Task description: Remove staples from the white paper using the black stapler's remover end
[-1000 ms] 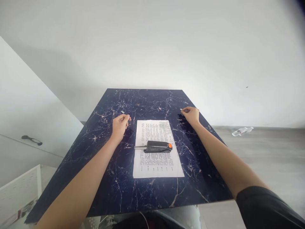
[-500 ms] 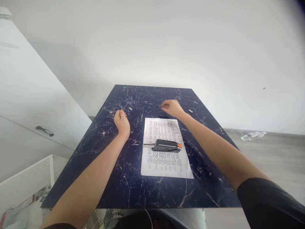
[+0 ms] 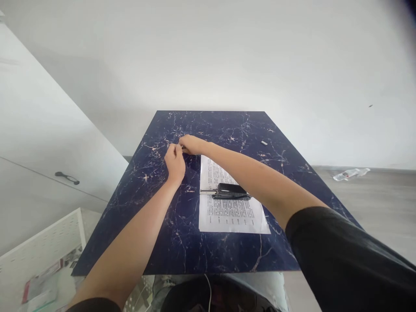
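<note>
My left hand [image 3: 175, 163] is over the far left part of the dark blue marbled table [image 3: 182, 255], its fingers curled into a pinch. Meeting it at the fingertips is my right hand [image 3: 193, 144], also closed, with its forearm crossing above the paper. Something small and dark shows between the fingertips, too small to make out. A black stapler [image 3: 231, 191] lies on the printed sheet [image 3: 234, 223], its metal rod and tray sticking out to the left. The right forearm hides the stapler's right end and part of the sheet.
A short strip of staples [image 3: 264, 142] lies at the table's far right. Beyond the table is a white wall [image 3: 211, 56]. A white cabinet [image 3: 48, 130] with a dark handle stands left, above a white perforated basket [image 3: 42, 234]. Clear plastic packaging [image 3: 351, 174] is on the floor at right.
My right hand has moved left across the table to meet my left hand. The small strip that lay beside my left hand is now hidden or between the fingers. The view has shifted slightly.
</note>
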A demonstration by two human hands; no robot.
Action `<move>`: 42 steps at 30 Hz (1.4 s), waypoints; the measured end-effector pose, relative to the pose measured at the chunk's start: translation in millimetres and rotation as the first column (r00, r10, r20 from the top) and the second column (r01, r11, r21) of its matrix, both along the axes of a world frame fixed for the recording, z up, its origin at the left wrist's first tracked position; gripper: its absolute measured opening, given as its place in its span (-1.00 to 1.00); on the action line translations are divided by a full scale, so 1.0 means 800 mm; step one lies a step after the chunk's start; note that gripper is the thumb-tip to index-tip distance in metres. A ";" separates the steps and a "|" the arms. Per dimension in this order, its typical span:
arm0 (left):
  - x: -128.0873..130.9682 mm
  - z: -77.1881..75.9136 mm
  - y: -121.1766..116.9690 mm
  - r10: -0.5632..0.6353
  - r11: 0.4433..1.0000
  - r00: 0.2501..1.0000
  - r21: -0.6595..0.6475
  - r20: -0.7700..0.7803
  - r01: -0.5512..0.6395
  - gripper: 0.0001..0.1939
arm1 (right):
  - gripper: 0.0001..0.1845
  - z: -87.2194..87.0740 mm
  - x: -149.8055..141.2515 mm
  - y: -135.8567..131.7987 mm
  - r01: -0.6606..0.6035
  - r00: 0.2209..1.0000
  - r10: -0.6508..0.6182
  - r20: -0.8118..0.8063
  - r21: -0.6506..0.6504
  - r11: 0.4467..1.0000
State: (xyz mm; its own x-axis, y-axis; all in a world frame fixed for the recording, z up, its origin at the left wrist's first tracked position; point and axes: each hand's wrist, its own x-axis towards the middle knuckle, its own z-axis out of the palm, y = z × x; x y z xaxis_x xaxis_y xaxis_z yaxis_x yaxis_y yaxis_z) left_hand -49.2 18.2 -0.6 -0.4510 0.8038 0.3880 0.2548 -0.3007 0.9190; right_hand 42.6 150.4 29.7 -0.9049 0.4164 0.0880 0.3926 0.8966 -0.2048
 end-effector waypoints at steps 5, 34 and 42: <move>0.016 0.005 -0.005 0.079 0.990 0.962 0.130 -0.260 -0.046 -0.66 | -0.82 -0.006 0.040 -0.001 0.117 0.989 -0.111 -0.101 0.051 0.992; 0.035 0.003 -0.017 -0.403 0.909 0.906 0.056 -0.130 0.412 -0.68 | -0.71 0.020 0.159 -0.120 -0.324 0.605 -0.515 -0.608 -0.778 0.538; 0.022 0.030 -0.036 -0.429 0.894 0.822 -0.051 -0.375 0.444 -0.74 | -0.75 0.033 0.188 -0.145 0.025 0.636 -0.563 -0.528 -0.715 0.699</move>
